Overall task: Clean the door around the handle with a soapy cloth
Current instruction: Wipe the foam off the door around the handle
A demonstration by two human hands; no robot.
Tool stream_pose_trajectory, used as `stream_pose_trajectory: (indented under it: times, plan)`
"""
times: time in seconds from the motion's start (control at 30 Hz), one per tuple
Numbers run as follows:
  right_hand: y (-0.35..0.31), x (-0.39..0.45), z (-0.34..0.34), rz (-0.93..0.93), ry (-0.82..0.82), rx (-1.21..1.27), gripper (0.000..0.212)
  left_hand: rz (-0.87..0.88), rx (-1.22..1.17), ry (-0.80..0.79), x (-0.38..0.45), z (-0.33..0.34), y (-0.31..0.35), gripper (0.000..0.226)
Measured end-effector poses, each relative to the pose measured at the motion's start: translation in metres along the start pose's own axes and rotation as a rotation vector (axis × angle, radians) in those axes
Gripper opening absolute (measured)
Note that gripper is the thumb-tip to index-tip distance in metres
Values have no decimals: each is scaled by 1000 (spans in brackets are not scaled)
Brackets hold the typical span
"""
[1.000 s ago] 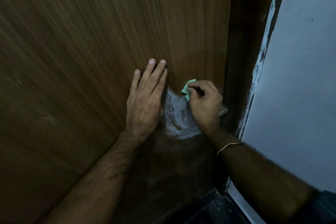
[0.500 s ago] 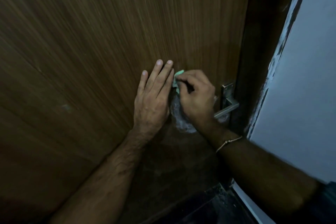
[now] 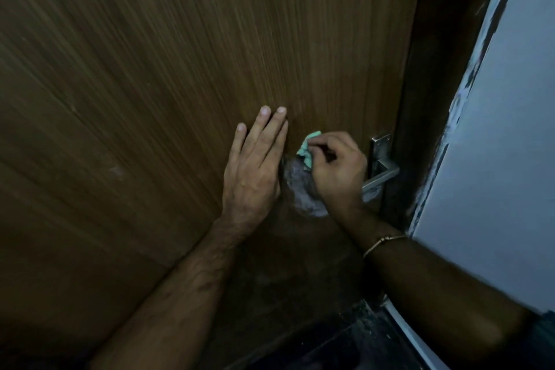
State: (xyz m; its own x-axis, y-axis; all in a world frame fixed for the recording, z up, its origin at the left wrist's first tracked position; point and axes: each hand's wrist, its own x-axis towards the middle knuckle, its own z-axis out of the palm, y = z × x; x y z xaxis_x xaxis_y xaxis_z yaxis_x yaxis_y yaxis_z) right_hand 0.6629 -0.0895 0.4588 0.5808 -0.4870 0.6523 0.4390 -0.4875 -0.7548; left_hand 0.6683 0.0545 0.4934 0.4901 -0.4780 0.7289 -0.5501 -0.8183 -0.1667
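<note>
A brown wooden door [image 3: 180,84] fills most of the view. Its metal lever handle [image 3: 381,174] sits near the right edge. My right hand [image 3: 336,171] is shut on a small green cloth [image 3: 307,150] and presses it to the door just left of the handle. A white soapy smear [image 3: 300,189] covers the wood under and below that hand. My left hand [image 3: 255,168] lies flat on the door, fingers together and pointing up, right beside the smear.
A dark door frame [image 3: 420,99] runs up beside the handle, with a pale grey wall [image 3: 504,144] to its right. The dark floor [image 3: 345,345] shows at the bottom. A thin bracelet [image 3: 381,242] circles my right wrist.
My right hand with the cloth went left and up over the soapy patch, then drew slightly back right. The handle, hidden before, now shows. My left hand stays flat.
</note>
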Motion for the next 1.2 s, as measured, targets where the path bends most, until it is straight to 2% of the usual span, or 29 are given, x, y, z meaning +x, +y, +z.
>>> stream_pose_trajectory:
  times: [0.07,0.17,0.23,0.33,0.4,0.5,0.57,0.7,0.77,0.83,0.87,0.93,1.0,1.07,1.13,1.2]
  plan:
    - [-11,9,4,11,57,34,15,-6,-13,4,0,1,0,49]
    - [-11,-7,12,-99,-110,16,16,-6,-11,16,-2,4,0,50]
    - [3,-26,8,-71,-184,-31,16,1,1,27,-3,5,-1,51]
    - [11,-23,5,70,-45,-13,16,10,3,41,-2,4,-1,53]
    - [-2,-15,9,65,17,36,15,7,-4,36,-2,5,-1,54]
    - [-3,-25,16,-46,-116,5,16,-2,-4,29,-4,6,1,53]
    - [10,-40,14,-16,-162,-48,15,8,3,21,-6,6,0,52]
    - [3,-32,18,158,34,14,14,20,5,11,-8,7,-3,52]
    - [-10,-29,24,73,-1,34,15,17,-6,-10,-12,8,-4,51]
    - [-6,-40,24,-13,-114,-20,16,22,-11,-50,-17,8,-5,53]
    - [2,-47,20,1,-144,-43,17,26,-11,-61,-19,8,-6,53]
    - [14,-51,14,141,-98,-60,17,23,-12,-68,-21,8,-7,55]
    - [12,-44,16,241,34,-15,18,17,-15,-77,-21,9,-6,57]
    - [3,-38,20,179,49,-6,16,15,-25,-91,-23,11,-4,55]
    - [3,-44,22,81,-31,-54,16,22,-24,-111,-26,12,-4,54]
    - [10,-44,15,137,-25,-55,18,34,-16,-123,-28,13,-5,55]
